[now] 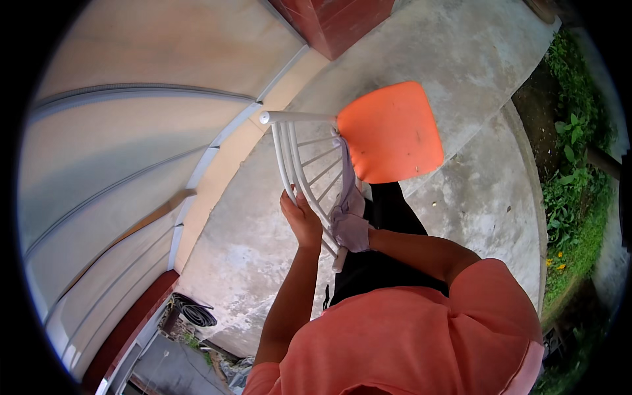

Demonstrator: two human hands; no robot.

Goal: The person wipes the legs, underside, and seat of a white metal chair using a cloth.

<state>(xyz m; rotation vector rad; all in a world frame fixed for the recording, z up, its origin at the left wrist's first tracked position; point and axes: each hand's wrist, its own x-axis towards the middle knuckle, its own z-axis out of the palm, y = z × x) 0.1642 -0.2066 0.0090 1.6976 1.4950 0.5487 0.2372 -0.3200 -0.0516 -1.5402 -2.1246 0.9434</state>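
Observation:
A chair with an orange padded seat (392, 133) and a white metal tube backrest (300, 170) stands before me on the concrete floor. My left hand (302, 219) is closed around one of the curved tubes along the top of the backrest. A mauve cloth (348, 170) runs along the lower part of the backrest, beside the seat, and covers my right hand (351, 232). That hand rests on the near side of the backrest; its fingers are hidden under the fabric. Thin rods cross between the curved tubes and the seat side.
A cream panelled wall (163, 118) with metal trim rises on my left. At the top is a dark red block-like structure (331, 24). A coiled black hose (195, 310) lies at lower left. Along the right, a curb (534, 207) borders green plants (565, 192).

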